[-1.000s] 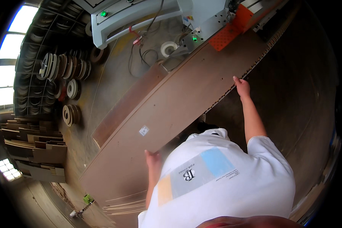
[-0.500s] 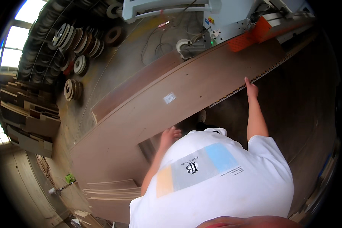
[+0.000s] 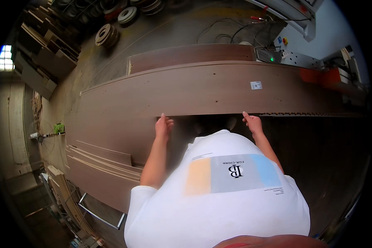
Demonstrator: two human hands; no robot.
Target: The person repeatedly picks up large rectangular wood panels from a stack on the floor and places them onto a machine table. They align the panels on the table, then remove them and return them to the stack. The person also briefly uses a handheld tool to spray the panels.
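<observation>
The person in the white T-shirt [image 3: 219,206] has both hands at the near edge of a long brown board [image 3: 182,89], which lies crosswise in front of them with its right end beside the orange guard [image 3: 330,77] of a pale machine [image 3: 332,35]. A second ago the right hand [image 3: 253,123] was far out along that edge, beside the toothed strip [image 3: 308,114]; now it is close in front of the body, short of the strip, thumb tip at the edge and fingers curled in a narrow grip. The left hand [image 3: 164,127], loose and spread near the shirt half a second ago, now has a fingertip at the edge, its other fingers bent. I can't tell how firmly either one has hold of the board. The white label [image 3: 256,85] on the board sits nearer the guard than it did, so the board has slid that way. A shorter board [image 3: 194,57] lies along the far side, and more boards [image 3: 99,169] lie stacked at the person's left.
</observation>
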